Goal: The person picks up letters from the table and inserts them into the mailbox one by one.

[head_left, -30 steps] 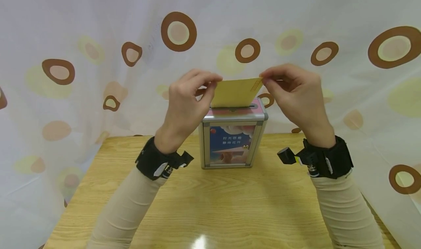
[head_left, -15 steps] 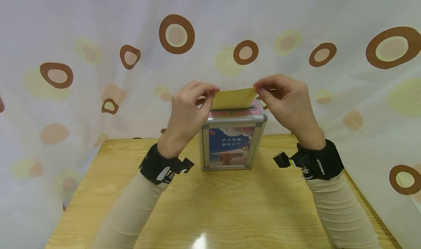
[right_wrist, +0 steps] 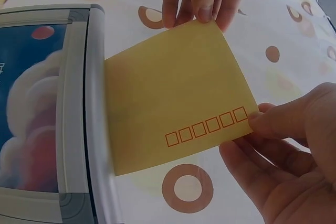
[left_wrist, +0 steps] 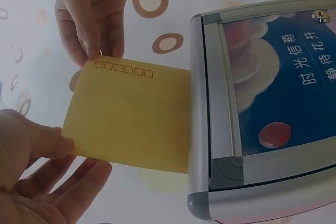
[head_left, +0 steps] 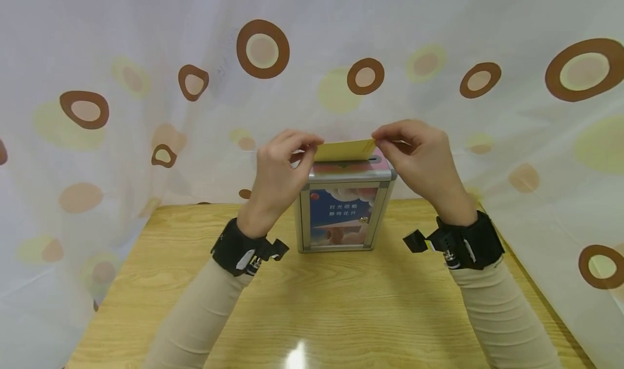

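Observation:
A yellow envelope (head_left: pixel 343 150) with a row of small red squares stands upright, its lower part in the slot on top of a silver-framed letter box (head_left: pixel 341 217). My left hand (head_left: pixel 283 166) pinches its upper left corner between thumb and fingers. At the upper right corner, my right hand (head_left: pixel 416 155) pinches it the same way. In the left wrist view the envelope (left_wrist: pixel 131 114) runs to the box's metal edge, which hides the slot. From the right wrist, the thumb presses the envelope (right_wrist: pixel 178 93) beside the red squares.
The letter box stands near the back of a wooden table (head_left: pixel 312 304). It has a blue picture panel with white characters and a small lock (head_left: pixel 363 219). Close behind hangs a white curtain (head_left: pixel 312 11) patterned with brown rings.
Both hands have moved down toward the box, the right one also a little to the left. The envelope has sunk deeper into the slot, and less of it shows above.

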The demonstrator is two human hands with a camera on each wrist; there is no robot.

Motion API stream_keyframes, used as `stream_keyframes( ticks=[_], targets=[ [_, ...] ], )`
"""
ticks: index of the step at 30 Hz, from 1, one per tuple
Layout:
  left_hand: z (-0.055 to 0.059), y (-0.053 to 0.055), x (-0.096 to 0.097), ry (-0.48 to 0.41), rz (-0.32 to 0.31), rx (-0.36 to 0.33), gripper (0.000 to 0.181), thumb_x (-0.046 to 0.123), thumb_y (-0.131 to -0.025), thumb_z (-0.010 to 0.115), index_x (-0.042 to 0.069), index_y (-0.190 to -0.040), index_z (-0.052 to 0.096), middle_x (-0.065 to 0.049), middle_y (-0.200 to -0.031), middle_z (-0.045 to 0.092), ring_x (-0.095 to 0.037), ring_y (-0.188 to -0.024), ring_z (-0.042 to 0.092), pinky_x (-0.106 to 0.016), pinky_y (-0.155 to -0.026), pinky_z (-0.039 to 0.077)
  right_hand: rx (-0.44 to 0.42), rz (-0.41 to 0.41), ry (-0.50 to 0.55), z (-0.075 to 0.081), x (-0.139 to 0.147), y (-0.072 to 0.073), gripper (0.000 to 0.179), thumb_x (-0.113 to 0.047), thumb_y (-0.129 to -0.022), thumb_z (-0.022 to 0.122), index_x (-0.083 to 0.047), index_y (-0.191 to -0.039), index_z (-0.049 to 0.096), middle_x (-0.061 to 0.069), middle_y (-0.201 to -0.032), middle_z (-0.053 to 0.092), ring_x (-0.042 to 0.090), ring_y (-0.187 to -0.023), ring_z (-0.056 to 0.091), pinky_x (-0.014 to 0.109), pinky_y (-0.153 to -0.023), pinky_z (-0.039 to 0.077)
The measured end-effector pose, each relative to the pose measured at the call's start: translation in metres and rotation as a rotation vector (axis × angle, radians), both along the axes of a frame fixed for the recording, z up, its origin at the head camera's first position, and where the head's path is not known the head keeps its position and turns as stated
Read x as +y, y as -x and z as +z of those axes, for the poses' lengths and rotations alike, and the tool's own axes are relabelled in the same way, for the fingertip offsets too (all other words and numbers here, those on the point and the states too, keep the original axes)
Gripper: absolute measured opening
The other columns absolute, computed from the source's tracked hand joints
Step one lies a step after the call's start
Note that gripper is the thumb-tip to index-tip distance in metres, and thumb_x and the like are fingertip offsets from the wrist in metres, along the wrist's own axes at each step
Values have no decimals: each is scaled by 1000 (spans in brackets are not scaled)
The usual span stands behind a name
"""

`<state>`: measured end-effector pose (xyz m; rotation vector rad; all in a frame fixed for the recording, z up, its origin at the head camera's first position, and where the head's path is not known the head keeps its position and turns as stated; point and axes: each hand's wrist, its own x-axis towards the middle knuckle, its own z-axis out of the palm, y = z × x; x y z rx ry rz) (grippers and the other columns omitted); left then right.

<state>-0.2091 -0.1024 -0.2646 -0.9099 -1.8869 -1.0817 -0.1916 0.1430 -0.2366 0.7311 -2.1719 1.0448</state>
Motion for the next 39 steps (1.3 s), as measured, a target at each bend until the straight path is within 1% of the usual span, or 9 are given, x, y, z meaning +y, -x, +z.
stream_keyframes(
  ticks=[7,12,19,22,26,28,30,35,39],
  targets=[
    [-5,4,0,7,1,-21,15,3,-94,61,5,-106,71,-9,-101,68,-13,-95,62,-17,-82,53,18,-30,-39,-5,-1,5,14,-1,-90,65,-6,-100,75,4,-99,64,9,-93,55,12,-79,51],
    [-7,7,-1,9,9,-30,15,2,-94,61,6,-105,71,-10,-100,68,-14,-94,63,-18,-82,54,26,-37,-64,-7,-2,8,15,-2,-91,65,-7,-100,75,4,-97,66,11,-91,56,12,-77,51],
    [-10,10,-2,27,18,-39,15,3,-95,60,6,-105,71,-9,-101,68,-14,-95,63,-19,-83,54,5,-45,-78,-11,-2,12,14,-3,-91,65,-8,-100,75,3,-97,67,12,-92,59,11,-79,51],
    [-11,11,-2,30,21,-46,15,3,-95,60,7,-105,71,-9,-100,68,-15,-94,63,-20,-82,54,4,-47,-85,-12,-2,13,14,-3,-92,65,-8,-100,75,3,-98,68,12,-93,60,17,-81,54],
    [-12,12,-2,36,34,-56,16,3,-95,60,7,-105,71,-9,-101,68,-15,-93,63,-20,-81,54,-1,-38,-85,-11,-3,15,15,-4,-92,64,-8,-101,75,5,-99,71,14,-94,63,34,-83,58],
    [-12,13,-2,38,38,-63,16,3,-95,60,7,-105,71,-9,-101,68,-14,-93,63,-21,-80,54,-6,-33,-82,-11,-3,16,15,-4,-93,63,-8,-102,75,6,-100,71,15,-94,63,39,-84,58],
    [-12,14,-2,40,41,-68,16,3,-95,60,7,-105,71,-9,-101,67,-14,-93,63,-21,-80,55,-15,-25,-76,-12,-4,16,15,-4,-93,63,-8,-102,75,7,-100,71,17,-94,63,41,-84,58],
    [-14,15,-1,46,40,-72,16,1,-94,60,6,-105,71,-9,-100,68,-14,-92,62,-21,-78,54,-39,-12,-74,-14,-3,18,16,-2,-93,63,-8,-103,74,9,-101,71,18,-95,64,41,-85,58],
    [-17,16,-2,51,42,-74,17,0,-94,60,7,-105,71,-8,-99,68,-13,-91,62,-21,-77,54,-46,-10,-77,-17,-3,20,16,-1,-92,63,-7,-102,74,9,-101,71,18,-95,64,41,-85,58]
  ],
)
